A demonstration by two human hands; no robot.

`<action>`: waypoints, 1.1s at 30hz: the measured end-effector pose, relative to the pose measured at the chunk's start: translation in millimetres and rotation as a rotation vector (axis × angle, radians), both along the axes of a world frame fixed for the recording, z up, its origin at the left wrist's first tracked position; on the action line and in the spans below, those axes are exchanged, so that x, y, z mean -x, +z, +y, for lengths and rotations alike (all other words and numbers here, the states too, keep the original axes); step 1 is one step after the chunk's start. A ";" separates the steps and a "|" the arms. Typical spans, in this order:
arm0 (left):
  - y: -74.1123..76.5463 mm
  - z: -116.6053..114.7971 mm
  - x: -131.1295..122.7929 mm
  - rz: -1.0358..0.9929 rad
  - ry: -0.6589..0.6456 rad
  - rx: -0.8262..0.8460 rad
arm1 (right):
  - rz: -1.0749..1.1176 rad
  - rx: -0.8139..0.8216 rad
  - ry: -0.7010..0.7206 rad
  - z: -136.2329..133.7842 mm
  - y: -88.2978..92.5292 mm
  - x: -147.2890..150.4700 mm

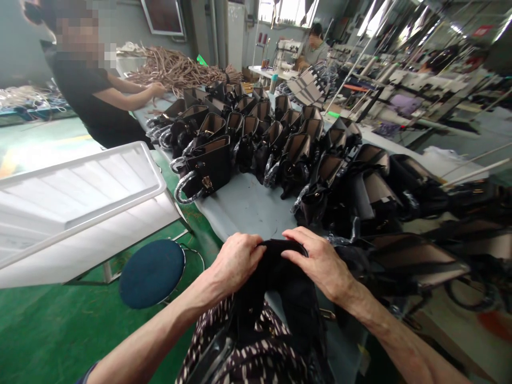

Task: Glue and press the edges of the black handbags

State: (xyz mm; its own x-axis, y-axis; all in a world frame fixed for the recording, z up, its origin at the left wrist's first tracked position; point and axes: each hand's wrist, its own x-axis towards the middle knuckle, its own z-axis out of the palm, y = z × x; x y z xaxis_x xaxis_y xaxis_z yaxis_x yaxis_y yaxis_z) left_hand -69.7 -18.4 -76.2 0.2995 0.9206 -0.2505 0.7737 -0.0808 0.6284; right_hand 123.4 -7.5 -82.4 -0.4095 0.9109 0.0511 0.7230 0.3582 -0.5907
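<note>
A black handbag (pixel 296 298) is held close against my body, over a dark patterned garment. My left hand (pixel 241 260) is closed on the upper edge of the bag, thumb and fingers pinching it. On the other side of the same edge, my right hand (pixel 320 261) grips with its thumb inside and fingers over the outside. A small gold-coloured metal fitting (pixel 327 314) shows beside the bag's right side. The bag's lower part is dark and hard to make out.
Many black handbags with plastic-wrapped handles, such as one handbag (pixel 210 165), crowd the grey table (pixel 252 205). A white tray (pixel 80 186) and a blue stool (pixel 152 273) stand at left. A co-worker (pixel 84 85) handles brown strips (pixel 172 69). Sewing machines (pixel 288 53) stand behind.
</note>
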 end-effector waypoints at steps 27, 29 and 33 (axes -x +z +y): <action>-6.6 -5.5 -6.0 0.019 -0.045 -0.162 | -0.258 -0.309 0.251 9.5 -6.2 1.1; -6.9 -6.7 -7.1 0.022 -0.043 -0.152 | -0.271 -0.315 0.315 9.7 -5.4 1.7; -6.1 -8.1 -9.2 0.046 -0.054 -0.152 | -0.225 -0.294 0.317 14.3 -5.7 3.2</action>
